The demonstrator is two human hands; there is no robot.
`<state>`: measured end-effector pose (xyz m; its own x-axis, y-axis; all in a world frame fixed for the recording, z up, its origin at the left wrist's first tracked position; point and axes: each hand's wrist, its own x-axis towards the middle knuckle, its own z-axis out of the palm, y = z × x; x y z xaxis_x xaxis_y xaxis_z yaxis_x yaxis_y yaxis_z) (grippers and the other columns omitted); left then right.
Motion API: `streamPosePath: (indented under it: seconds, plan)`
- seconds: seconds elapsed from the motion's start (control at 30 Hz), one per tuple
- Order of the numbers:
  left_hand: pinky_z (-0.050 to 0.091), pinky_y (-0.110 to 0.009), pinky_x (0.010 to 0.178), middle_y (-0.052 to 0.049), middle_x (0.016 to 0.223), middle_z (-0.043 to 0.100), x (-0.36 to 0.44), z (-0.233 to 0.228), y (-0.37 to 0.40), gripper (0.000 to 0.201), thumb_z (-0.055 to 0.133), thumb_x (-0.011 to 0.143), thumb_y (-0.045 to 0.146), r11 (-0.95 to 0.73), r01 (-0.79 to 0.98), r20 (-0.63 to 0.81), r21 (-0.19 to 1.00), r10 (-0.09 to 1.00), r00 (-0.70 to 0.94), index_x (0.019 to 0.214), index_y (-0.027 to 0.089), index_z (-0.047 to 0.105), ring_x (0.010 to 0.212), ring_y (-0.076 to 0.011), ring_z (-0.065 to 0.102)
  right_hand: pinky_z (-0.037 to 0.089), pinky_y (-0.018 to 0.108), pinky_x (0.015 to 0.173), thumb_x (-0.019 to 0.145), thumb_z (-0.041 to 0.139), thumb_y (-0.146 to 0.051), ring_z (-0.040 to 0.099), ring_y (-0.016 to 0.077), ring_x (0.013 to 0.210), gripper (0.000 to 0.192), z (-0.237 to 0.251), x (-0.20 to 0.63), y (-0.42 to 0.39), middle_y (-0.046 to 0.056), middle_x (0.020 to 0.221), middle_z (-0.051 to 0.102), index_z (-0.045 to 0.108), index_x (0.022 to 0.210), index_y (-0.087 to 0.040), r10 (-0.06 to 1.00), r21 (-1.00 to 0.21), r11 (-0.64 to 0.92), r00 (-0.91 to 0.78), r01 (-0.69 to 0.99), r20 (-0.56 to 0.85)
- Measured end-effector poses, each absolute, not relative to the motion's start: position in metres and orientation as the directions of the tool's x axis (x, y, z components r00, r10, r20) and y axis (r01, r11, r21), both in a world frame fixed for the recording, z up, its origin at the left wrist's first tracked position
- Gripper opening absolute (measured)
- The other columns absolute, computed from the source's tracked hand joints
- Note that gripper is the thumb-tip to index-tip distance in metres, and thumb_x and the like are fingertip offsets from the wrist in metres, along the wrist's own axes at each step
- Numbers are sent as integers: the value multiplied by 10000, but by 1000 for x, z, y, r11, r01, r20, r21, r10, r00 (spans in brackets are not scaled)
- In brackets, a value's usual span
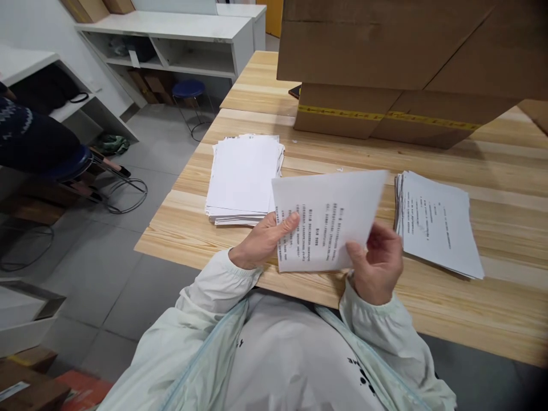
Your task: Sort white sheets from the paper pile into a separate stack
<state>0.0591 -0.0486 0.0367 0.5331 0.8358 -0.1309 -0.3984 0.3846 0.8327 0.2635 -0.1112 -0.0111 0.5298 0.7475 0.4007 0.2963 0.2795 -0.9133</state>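
While my left hand [261, 242] and right hand [377, 262] both grasp the printed sheet [327, 220], blank-side stack [244, 177] and printed stack [439, 222] flank it on the counter [505, 188].

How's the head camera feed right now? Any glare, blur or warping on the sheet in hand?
Head view: even indoor light, no glare on the held sheet; its print shows as rows but is too soft to read; the cardboard box casts a soft shadow onto the wooden table; edges bend toward the corners, and the bottom right corner is darkened.
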Motion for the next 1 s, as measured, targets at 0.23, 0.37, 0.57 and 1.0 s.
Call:
streamPosePath:
  seconds: [0.23, 0.37, 0.57, 1.0]
  plan:
    - [562, -325, 837, -57, 932, 758, 66, 66, -51, 410, 647, 908, 566, -202, -173, 266, 964, 751, 605, 932, 178, 776, 908, -217, 704, 606, 442, 808, 692, 892, -386, 723, 236, 794, 236, -6, 291, -107, 40, 812, 769, 772, 851, -259, 814, -909, 376, 404, 181, 418]
    - [551, -284, 828, -85, 1029, 763, 71, 47, -50, 380, 615, 951, 502, -274, -116, 292, 955, 784, 548, 1010, 151, 748, 943, -193, 700, 603, 421, 823, 698, 887, -386, 731, 227, 803, 240, -20, 286, -109, 24, 794, 775, 771, 851, -242, 848, -923, 348, 365, 164, 385]
    - [558, -283, 795, -74, 991, 764, 74, 35, -53, 400, 657, 911, 532, -203, -68, 209, 977, 838, 503, 1010, 150, 720, 898, -186, 701, 593, 414, 835, 759, 831, -445, 727, 239, 874, 274, -30, 282, -109, 57, 849, 773, 745, 906, -230, 867, -930, 323, 339, 177, 366]
    - [539, -379, 1033, -93, 1398, 638, 109, 29, -101, 716, 552, 974, 238, -147, 13, 132, 989, 921, 367, 1615, 298, 237, 1197, -242, 651, 270, 273, 484, 851, 684, -605, 358, 121, 538, 453, 15, 318, -161, -32, 555, 445, 561, 658, -214, 846, -885, -185, 527, 428, 78]
